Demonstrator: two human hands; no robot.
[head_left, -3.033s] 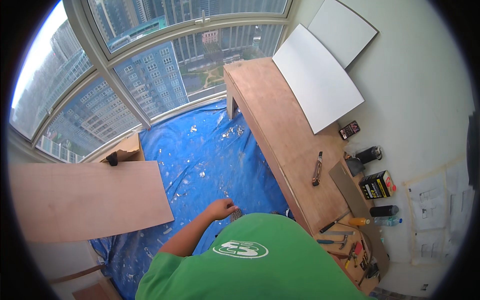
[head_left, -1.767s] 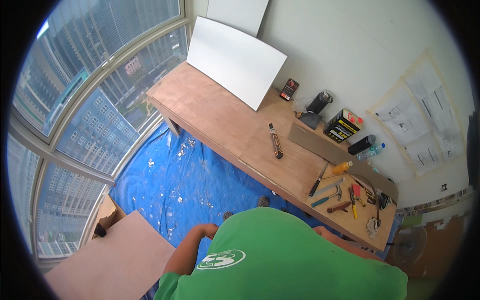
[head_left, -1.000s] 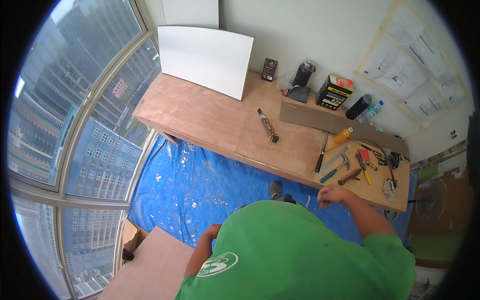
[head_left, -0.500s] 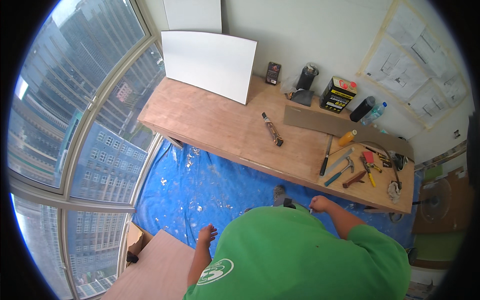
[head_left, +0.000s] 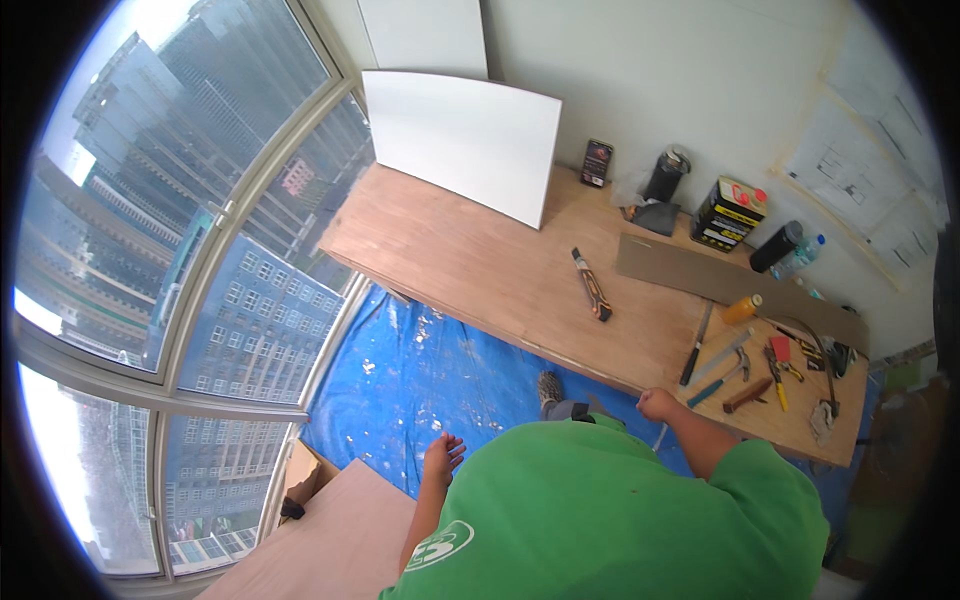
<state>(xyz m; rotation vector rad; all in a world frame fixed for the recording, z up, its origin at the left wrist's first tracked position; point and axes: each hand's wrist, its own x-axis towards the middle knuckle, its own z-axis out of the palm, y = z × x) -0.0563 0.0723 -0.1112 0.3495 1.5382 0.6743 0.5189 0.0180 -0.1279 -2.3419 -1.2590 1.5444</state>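
Note:
My left hand (head_left: 443,457) hangs over the blue tarp (head_left: 400,360), fingers loosely curled and apart, holding nothing. My right hand (head_left: 658,404) is closed at the front edge of a long plywood bench (head_left: 470,260); whether it holds something is hidden. A box cutter (head_left: 590,282) lies on the bench. Just beyond my right hand lie a black-handled tool (head_left: 697,343), a hammer (head_left: 720,378), yellow-handled pliers (head_left: 777,380) and a brown tool (head_left: 748,394). My booted foot (head_left: 550,390) shows below the bench.
White panels (head_left: 460,140) lean at the back, near a phone (head_left: 597,163), metal can (head_left: 728,212), dark bottle (head_left: 776,247), water bottle (head_left: 798,258) and cardboard strip (head_left: 660,265). Papers (head_left: 840,160) are taped on the wall. A plywood sheet (head_left: 320,540) lies lower left; windows (head_left: 170,250) line the left.
Since three seconds ago the view has swung right to face the bench. My right hand has come out from behind my body to the bench edge. My left hand's fingers have spread.

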